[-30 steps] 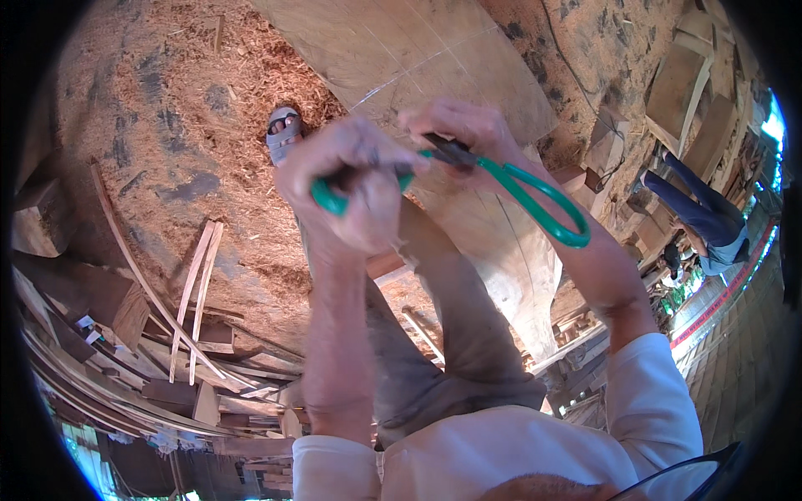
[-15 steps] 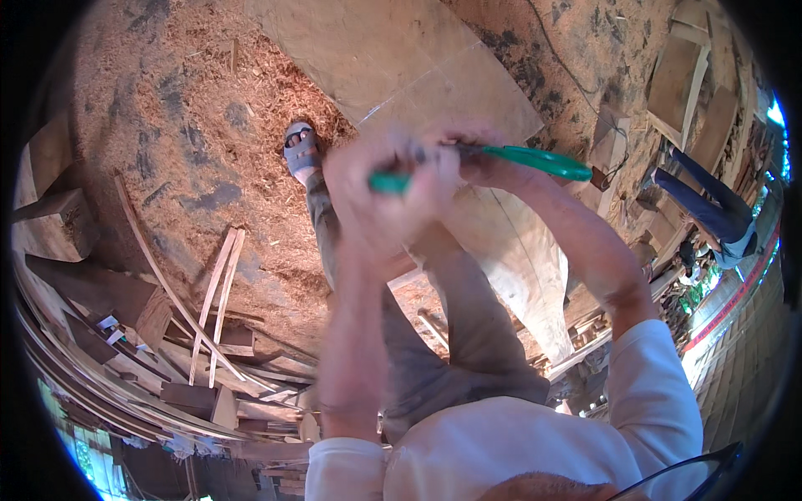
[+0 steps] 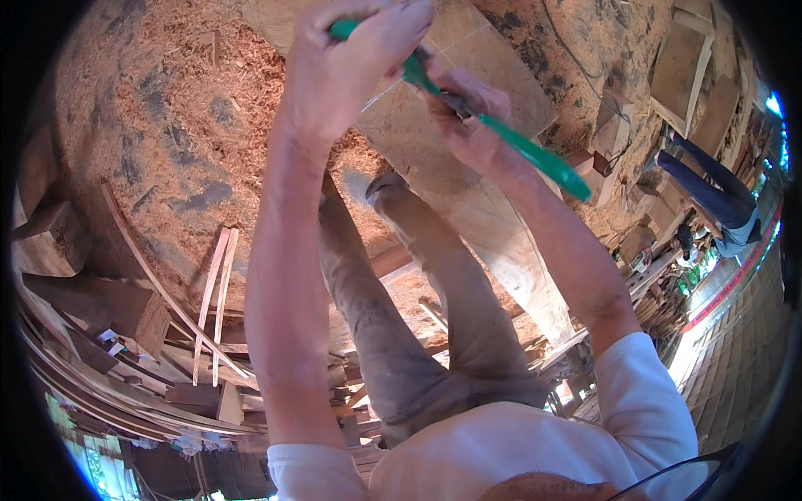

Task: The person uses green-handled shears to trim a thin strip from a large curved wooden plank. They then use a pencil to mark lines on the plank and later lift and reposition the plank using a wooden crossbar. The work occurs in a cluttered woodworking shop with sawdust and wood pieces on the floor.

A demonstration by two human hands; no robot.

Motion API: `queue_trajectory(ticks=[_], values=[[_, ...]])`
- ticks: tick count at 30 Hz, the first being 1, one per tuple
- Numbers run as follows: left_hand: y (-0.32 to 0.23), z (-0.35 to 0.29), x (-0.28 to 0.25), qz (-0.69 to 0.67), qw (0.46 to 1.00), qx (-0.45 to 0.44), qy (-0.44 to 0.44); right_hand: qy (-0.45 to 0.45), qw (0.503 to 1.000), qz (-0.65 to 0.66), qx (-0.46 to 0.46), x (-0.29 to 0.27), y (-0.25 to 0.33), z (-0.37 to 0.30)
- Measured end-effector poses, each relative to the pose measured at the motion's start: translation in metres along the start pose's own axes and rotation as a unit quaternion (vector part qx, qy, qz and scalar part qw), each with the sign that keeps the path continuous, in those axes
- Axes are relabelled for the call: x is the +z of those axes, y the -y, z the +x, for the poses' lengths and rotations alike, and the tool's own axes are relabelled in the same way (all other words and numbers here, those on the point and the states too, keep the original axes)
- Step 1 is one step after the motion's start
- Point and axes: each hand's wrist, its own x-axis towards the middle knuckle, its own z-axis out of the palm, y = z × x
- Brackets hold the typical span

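Note:
In both hands I grip a long tool with green handles and a dark metal part between them; its exact kind is hard to make out. My left hand is closed on the upper green end, near the top of the view. Lower and to the right, my right hand wraps around the metal middle, while a flat green length sticks out past its wrist toward the right. Below the hands lies a large flat wooden sheet with pale lines across it.
Wood shavings cover the floor. Thin strips and thick timber blocks pile up at left. Boards lie at far right, a cable running near them. Another person in dark trousers is at the right edge.
Both hands were blurred near the middle. My left hand has moved up and away with its end of the tool, and the tool now slants more steeply. My legs have shifted.

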Motion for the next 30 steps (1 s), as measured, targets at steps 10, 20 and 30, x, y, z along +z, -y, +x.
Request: queue_trajectory(ticks=[10, 20, 30], values=[[0.018, -0.150, 0.081, 0.049, 0.948, 0.210, -0.234, 0.297, 0.930, 0.166, -0.139, -0.033, -0.015, -0.018], [-0.052, -0.106, 0.083, 0.228, 0.971, 0.014, -0.077, 0.122, 0.964, 0.231, -0.042, -0.034, 0.000, -0.028], [-0.061, 0.114, 0.119, 0.285, 0.899, 0.001, 0.333, -0.360, 0.881, 0.127, 0.279, 0.008, 0.008, 0.002]])
